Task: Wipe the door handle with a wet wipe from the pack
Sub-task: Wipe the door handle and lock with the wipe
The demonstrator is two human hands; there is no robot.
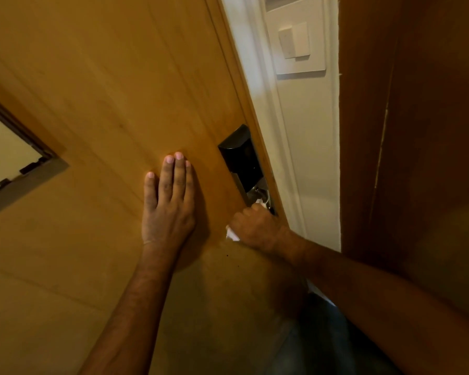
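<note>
A wooden door point(106, 90) fills most of the view. Near its right edge sits a black and silver lock body point(240, 158), with a metal handle point(257, 193) just below it. My right hand point(255, 228) is closed around a white wet wipe point(232, 234) and wraps the handle, hiding most of it; bits of wipe show at both ends of my fist. My left hand point(171, 201) lies flat on the door to the left of the lock, fingers together and extended, holding nothing. The wipe pack is out of sight.
A white door frame point(271, 109) runs along the door's right edge, with a white wall switch point(295, 41) beyond it. A dark brown wooden panel point(417, 131) stands at the right. A framed opening point(16, 158) shows at the left.
</note>
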